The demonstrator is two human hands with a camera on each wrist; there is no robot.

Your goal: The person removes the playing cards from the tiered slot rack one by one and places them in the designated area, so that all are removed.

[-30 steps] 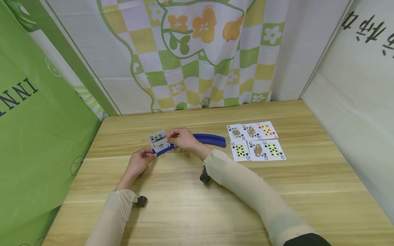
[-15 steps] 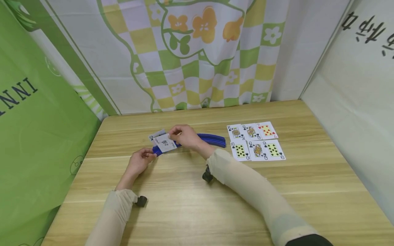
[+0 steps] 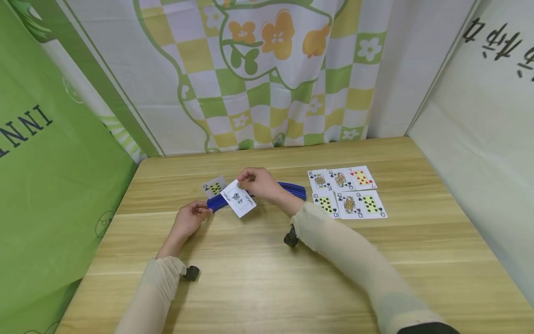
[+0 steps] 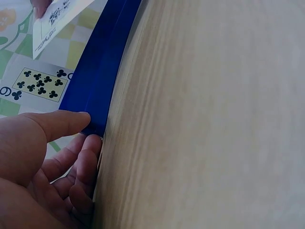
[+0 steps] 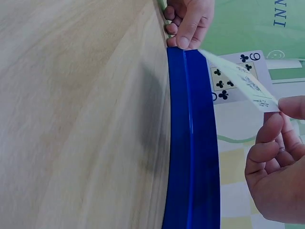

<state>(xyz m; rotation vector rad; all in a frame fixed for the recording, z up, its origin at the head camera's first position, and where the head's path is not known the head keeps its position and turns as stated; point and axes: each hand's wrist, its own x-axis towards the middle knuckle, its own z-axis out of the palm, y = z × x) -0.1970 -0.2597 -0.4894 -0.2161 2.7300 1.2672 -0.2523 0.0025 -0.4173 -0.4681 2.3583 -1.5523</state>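
My left hand (image 3: 189, 219) pinches the left end of a curved blue playing card holder (image 3: 293, 190), thumb on top and fingers curled at its end, as the left wrist view shows. Behind that end, a nine of clubs (image 4: 40, 85) stands upright along the holder's back edge. Between thumb and fingers, my right hand (image 3: 262, 184) grips a joker card (image 3: 238, 199) by one corner. The joker is tilted and overlaps the holder's middle in the head view. Seen from the right wrist, the holder's grooved strip (image 5: 190, 143) has the joker over its far side.
Face-up cards lie in two rows right of the holder, among them a king (image 3: 319, 179), a seven of hearts (image 3: 362, 177) and a ten of spades (image 3: 325, 204). A checked curtain (image 3: 267, 106) hangs behind the wooden table (image 3: 250, 278).
My right hand has drawn the joker away from in front of the nine of clubs, rightward and turned it. The nine is now more exposed. My left hand keeps its place on the holder.
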